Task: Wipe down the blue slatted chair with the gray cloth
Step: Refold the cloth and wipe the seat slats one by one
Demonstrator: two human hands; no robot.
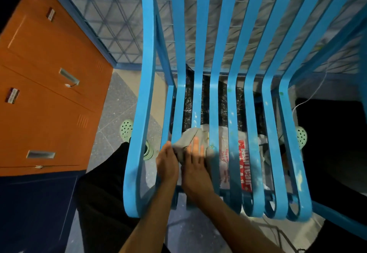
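Blue slatted chair (148, 54) stands directly before the person, seat towards them, backrest rising away at the top of view. Its slats run fore and aft, from the curled front lip beside the forearms up into the back. That is the long axis any stroke would follow.

Gray cloth (186, 139) lies bunched on the seat over the second and third slats from the left, near the front edge. Right hand (195, 169) rests on it, fingers straight and close together, pressed flat and pointing towards the backrest. Left hand (167, 161) sits just beside the right, touching the cloth's left edge. Its fingers bend out of sight, so whether they pinch the cloth or a slat cannot be told.

Both hands work at the left of the seat. The remaining slats extend to the right, nearer the right hand and well apart from the left.

Judgement: wiping is in hand on the left slats. Pale flecks show on several slats further right, which appear not yet done, so the cloth would need to shift sideways across the gaps.

Surroundings:
- A speckled tiled floor (119, 104) lies under the chair.
- Orange lockers (49, 94) stand at left.
- A wire mesh screen (119, 24) stands behind the chair.
- A black plastic bag (198, 104) and a white bag with red print (244, 163) lie beneath the seat.
- A green clog (126, 128) shows at the left of the seat
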